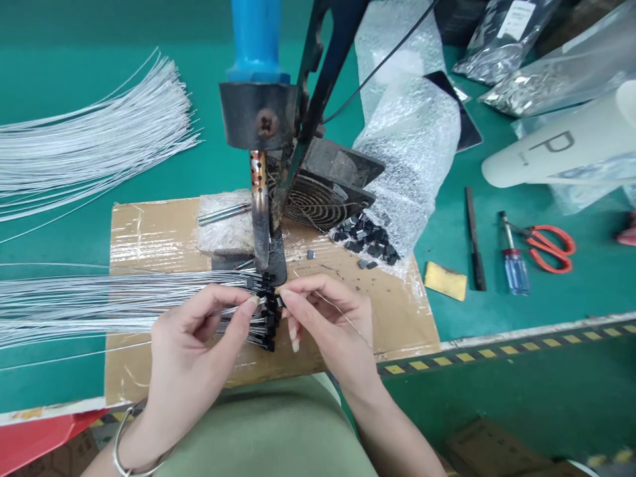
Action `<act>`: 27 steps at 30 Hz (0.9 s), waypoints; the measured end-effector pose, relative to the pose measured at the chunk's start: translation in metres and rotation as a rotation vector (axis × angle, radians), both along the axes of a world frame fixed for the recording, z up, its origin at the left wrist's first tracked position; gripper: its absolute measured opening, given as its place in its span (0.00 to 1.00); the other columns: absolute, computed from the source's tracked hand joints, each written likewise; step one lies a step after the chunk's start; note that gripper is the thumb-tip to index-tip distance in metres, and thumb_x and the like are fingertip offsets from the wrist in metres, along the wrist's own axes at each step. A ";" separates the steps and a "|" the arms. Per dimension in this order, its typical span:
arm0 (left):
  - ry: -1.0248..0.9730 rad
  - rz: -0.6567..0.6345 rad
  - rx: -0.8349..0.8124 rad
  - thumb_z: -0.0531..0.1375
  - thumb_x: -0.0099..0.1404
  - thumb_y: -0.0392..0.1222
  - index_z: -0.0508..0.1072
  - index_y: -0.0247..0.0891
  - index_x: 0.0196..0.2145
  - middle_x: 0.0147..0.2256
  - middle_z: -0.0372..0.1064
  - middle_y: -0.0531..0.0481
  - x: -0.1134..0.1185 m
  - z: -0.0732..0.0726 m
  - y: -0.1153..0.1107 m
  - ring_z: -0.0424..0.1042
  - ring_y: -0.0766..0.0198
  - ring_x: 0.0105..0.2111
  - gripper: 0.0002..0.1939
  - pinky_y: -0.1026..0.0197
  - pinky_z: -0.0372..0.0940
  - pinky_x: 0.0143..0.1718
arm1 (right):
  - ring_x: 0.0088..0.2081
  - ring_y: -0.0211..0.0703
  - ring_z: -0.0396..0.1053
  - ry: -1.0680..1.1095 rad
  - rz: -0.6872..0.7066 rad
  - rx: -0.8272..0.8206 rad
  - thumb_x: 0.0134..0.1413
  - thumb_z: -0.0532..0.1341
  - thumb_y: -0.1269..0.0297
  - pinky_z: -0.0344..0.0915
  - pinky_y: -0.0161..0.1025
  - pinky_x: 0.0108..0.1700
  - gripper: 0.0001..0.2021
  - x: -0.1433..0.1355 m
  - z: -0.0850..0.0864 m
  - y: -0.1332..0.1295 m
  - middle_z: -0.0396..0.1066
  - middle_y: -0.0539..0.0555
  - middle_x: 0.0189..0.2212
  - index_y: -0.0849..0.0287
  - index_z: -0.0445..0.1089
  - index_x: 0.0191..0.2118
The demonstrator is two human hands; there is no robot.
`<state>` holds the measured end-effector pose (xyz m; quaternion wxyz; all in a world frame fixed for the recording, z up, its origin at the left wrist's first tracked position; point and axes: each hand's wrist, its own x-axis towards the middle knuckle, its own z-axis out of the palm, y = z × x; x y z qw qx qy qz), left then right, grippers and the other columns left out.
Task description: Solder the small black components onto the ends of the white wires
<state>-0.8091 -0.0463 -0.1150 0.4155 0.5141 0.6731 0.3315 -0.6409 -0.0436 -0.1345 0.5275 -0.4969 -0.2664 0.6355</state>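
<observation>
Between thumb and forefinger, my left hand (199, 358) pinches a white wire near its end, above a bundle of white wires (124, 298) with small black connectors (271, 324) at their right ends. My right hand (332, 318) is closed in a pinch on a small black connector (279, 302), close to the left fingertips. A thin strand of solder wire (342, 311) runs across the right fingers. Just above both hands, the tip of a blue-handled soldering iron (260, 225) points down from a black stand.
Loose black connectors (368, 238) lie on bubble wrap (397, 159) beside a fan (318, 199). A second white wire bundle (99, 139) is at upper left. To the right are a yellow sponge (446, 281), a screwdriver (515, 265) and red-handled cutters (551, 248). Cardboard (397, 318) covers the work area.
</observation>
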 end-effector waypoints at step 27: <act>-0.232 -0.140 -0.020 0.68 0.68 0.36 0.81 0.44 0.32 0.37 0.83 0.57 -0.002 0.007 0.009 0.80 0.70 0.37 0.06 0.74 0.70 0.39 | 0.17 0.30 0.67 0.038 0.029 -0.004 0.58 0.74 0.63 0.67 0.26 0.17 0.05 -0.008 -0.006 -0.003 0.75 0.46 0.22 0.57 0.80 0.34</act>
